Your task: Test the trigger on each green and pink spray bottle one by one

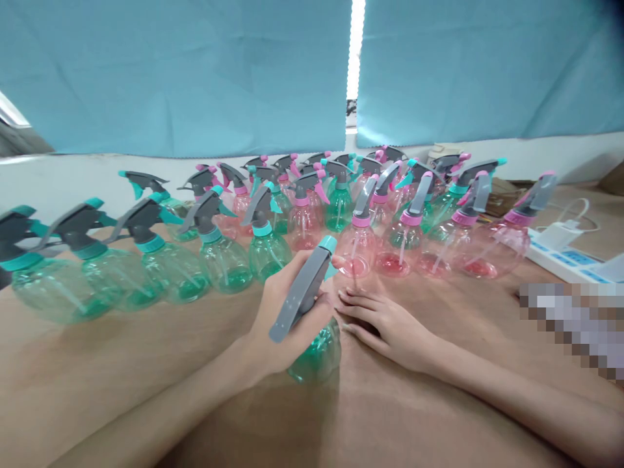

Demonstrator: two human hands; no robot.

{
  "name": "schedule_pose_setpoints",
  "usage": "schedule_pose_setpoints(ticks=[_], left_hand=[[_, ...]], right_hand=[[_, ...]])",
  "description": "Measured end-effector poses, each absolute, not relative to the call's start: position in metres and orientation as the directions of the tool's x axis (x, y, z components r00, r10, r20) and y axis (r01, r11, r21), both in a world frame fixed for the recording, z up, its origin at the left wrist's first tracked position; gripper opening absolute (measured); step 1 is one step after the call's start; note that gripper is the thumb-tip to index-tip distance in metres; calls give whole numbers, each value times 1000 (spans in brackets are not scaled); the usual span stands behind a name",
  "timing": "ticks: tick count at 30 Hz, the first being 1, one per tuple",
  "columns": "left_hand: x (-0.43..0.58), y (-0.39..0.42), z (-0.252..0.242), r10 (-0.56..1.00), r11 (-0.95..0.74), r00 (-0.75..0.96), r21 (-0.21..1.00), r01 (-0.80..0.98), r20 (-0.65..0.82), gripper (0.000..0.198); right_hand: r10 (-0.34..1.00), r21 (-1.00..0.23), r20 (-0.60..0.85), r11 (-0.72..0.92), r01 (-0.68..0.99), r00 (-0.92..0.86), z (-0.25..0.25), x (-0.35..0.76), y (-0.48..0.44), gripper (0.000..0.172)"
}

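Observation:
My left hand (280, 312) is wrapped round the neck of a green spray bottle (316, 354) with a grey trigger head (302, 292) and a teal nozzle, which stands on the brown table (146, 364) right in front of me. My right hand (385, 322) lies flat on the table just right of that bottle, fingers stretched out toward it, holding nothing.
Several green spray bottles (160, 266) line the left, several pink ones (404, 244) the right, with more behind them. A white power strip (565, 253) with a charger lies at the right. Blue curtains hang at the back. A pixelated patch covers the right edge.

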State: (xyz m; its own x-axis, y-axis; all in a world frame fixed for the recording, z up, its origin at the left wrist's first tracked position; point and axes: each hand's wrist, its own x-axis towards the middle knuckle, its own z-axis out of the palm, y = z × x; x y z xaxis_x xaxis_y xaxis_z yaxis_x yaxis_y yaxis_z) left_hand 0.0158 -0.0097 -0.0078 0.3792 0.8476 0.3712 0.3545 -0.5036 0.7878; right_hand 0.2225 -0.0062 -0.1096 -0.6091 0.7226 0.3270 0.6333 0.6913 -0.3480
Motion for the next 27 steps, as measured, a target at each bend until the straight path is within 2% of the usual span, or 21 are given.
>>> schedule_pose_setpoints(ticks=[16, 27], left_hand=[[15, -10, -7, 844, -507, 390, 786, 353, 369, 30], [14, -10, 1, 821, -541, 423, 759, 361, 384, 12]], right_hand=[[711, -372, 362, 703, 607, -602, -110, 223, -6, 35], [722, -372, 360, 692, 618, -591, -110, 222, -6, 34]])
